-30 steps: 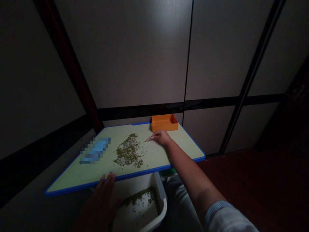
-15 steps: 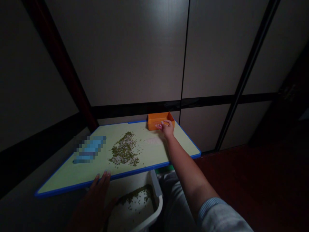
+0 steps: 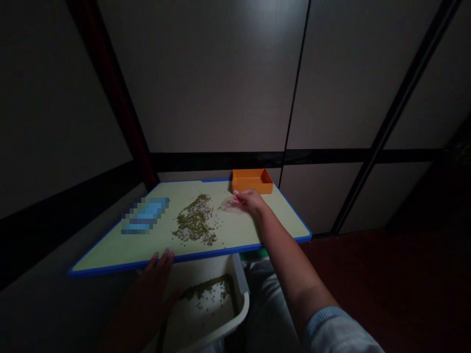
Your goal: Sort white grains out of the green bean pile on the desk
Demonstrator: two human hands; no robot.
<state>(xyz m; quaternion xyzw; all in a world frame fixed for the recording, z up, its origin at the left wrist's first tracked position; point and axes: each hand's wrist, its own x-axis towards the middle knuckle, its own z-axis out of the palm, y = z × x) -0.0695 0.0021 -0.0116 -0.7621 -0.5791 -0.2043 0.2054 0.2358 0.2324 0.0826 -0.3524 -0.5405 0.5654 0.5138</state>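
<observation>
My right hand (image 3: 250,200) is closed around a clear, see-through piece (image 3: 228,204), low over the table; its exact kind is hard to make out. To its left lies a spread pile of small green beans (image 3: 196,220) on the pale yellow tabletop (image 3: 253,228) with a blue rim. Just behind the hand stands an orange rectangular box (image 3: 252,186). My left hand (image 3: 152,284) is open, its fingertips at the table's near edge. Below that edge is a white bin (image 3: 241,314) with more green beans inside, partly hidden by the left hand.
A blurred-out blue item (image 3: 147,214) lies at the table's left side. Large wall panels (image 3: 221,78) rise directly behind the table. Dark red floor (image 3: 349,279) shows on the right.
My right hand has come away from the orange box, down and left toward the bean pile, with the clear piece. My left hand stays by the near edge; the view has shifted slightly.
</observation>
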